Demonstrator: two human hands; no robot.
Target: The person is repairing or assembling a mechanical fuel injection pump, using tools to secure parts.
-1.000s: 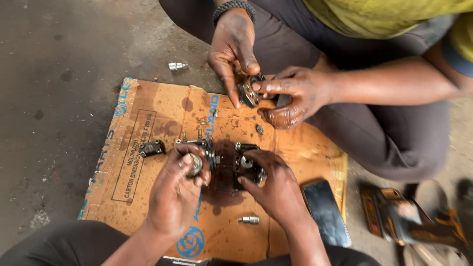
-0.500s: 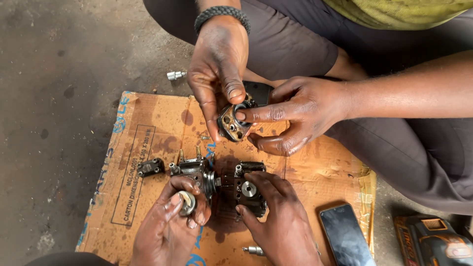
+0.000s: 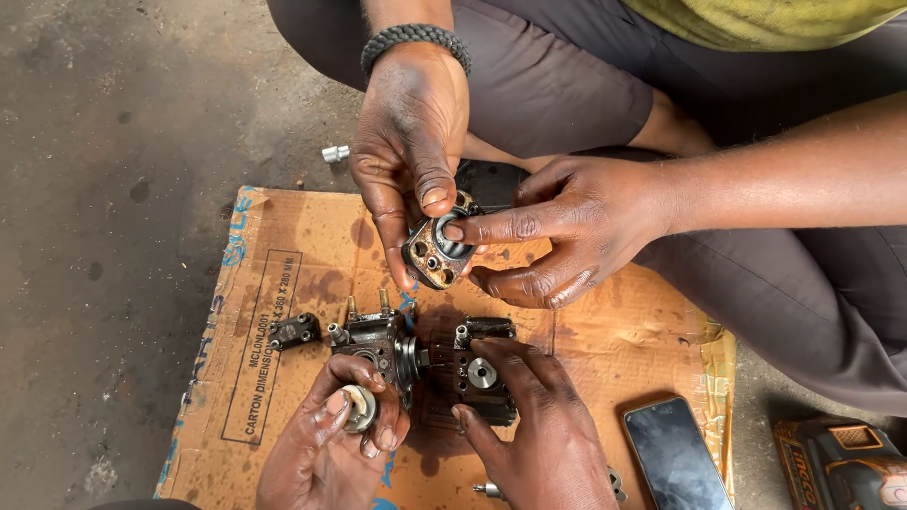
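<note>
Left hand (image 3: 326,453) shifted slightly, fingers pinching small round part (image 3: 358,408) | right hand (image 3: 529,425) fingers spread on pump block (image 3: 482,378)

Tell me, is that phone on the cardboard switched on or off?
It looks off. The phone lies flat, face up on the cardboard, its screen dark and showing only reflections. Neither the left hand nor the right hand touches it.

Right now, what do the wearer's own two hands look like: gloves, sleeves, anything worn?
Both are bare: no gloves, rings or watch show. The left hand and right hand are smeared with dark oily grime, and the left thumbnail looks pale. No sleeve is visible at either wrist. The braided dark wristband belongs to the co-worker opposite.
</note>
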